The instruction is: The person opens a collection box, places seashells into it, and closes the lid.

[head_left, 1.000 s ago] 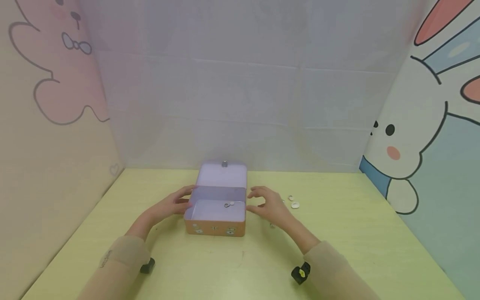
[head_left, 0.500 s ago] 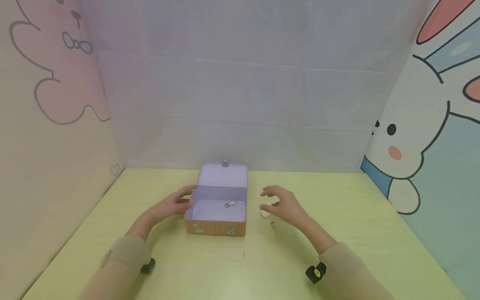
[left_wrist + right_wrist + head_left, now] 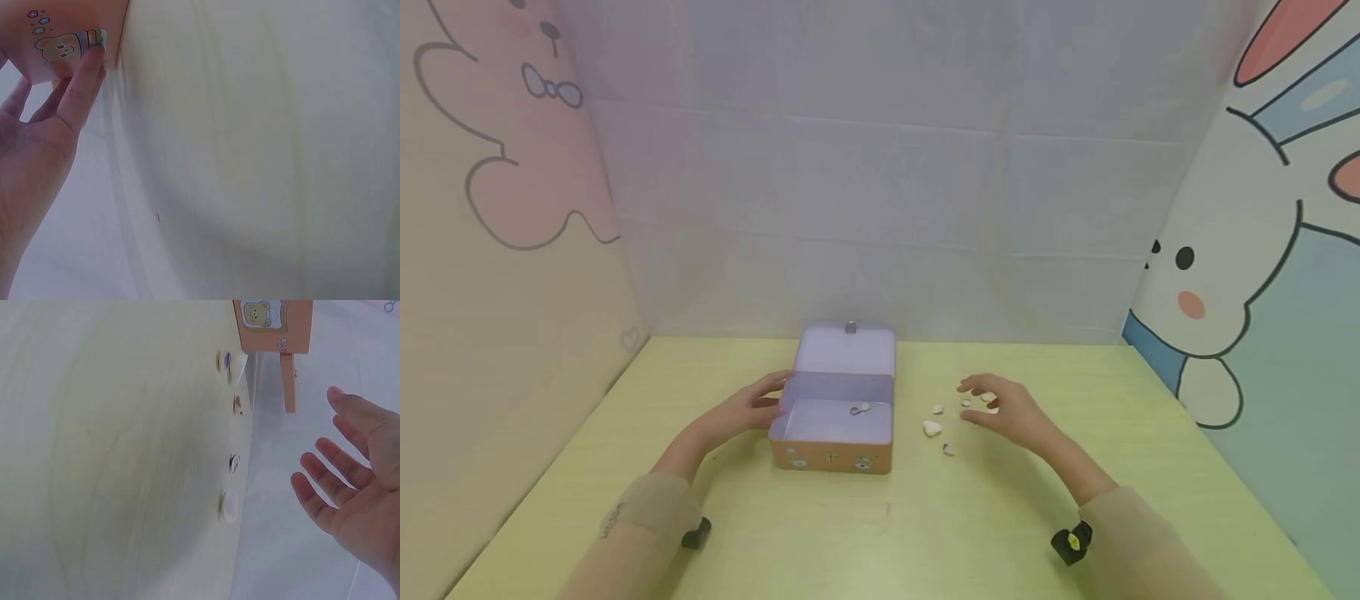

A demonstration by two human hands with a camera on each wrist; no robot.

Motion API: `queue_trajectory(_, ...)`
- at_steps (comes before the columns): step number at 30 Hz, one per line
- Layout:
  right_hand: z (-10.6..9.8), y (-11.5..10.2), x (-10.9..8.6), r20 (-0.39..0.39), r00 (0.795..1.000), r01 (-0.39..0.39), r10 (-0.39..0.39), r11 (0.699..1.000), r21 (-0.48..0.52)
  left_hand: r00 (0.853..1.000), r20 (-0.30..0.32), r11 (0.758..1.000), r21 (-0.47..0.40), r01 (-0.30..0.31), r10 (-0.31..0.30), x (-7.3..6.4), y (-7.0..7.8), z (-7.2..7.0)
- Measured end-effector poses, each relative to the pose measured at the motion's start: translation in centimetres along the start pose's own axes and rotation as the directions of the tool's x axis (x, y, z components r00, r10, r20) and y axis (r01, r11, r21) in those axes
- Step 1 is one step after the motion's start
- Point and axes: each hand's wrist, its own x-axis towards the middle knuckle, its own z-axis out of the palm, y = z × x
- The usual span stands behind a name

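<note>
An orange tin box (image 3: 832, 457) with printed bears stands on the table, its pale lilac lid (image 3: 844, 350) swung back. Inside lie small pieces, a ring-like one (image 3: 854, 410) and a white one (image 3: 865, 407). My left hand (image 3: 737, 418) rests on the box's left side; in the left wrist view its extended fingers (image 3: 80, 87) touch the printed wall. To the box's right, my right hand (image 3: 1011, 412) hovers with fingers apart and nothing held. Several small shell-like pieces lie near it, including a white one (image 3: 932, 428) and a darker-marked one (image 3: 948, 449).
The pale yellow table (image 3: 880, 533) reaches back to a whitish sheeted wall (image 3: 895, 192). Side walls carry a pink bear print (image 3: 542, 183) and a white rabbit print (image 3: 1217, 275). The raised lid stands near the back wall.
My right hand has drawn away from the box to the right, uncovering small pieces on the table. My left hand and the box stay where they were.
</note>
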Motion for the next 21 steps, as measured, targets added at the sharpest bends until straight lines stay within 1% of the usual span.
queue_trajectory(5,-1.1,1.7,-0.4,-0.002,1.0,-0.001,0.001,0.999,-0.044,1.0,-0.001,1.0,0.005,-0.005,0.005,0.0,0.0,0.0)
queue_trajectory(8,-1.6,2.7,-0.5,-0.001,1.0,-0.015,0.015,0.997,-0.075,1.0,0.0,1.0,0.002,-0.006,0.006,0.1,-0.1,0.0)
queue_trajectory(10,-1.8,3.2,-0.6,0.0,0.999,-0.038,0.038,0.995,-0.087,1.0,0.001,1.0,0.001,-0.006,0.006,0.1,-0.1,0.0)
queue_trajectory(15,-2.1,4.3,-0.7,0.019,0.997,-0.073,0.075,0.993,-0.094,1.0,0.002,1.0,-0.004,-0.004,0.004,0.0,0.0,0.0)
queue_trajectory(21,-1.9,5.5,-0.8,0.069,0.995,-0.071,0.078,0.992,-0.106,1.0,0.001,1.0,-0.001,-0.005,0.005,0.0,0.1,0.1)
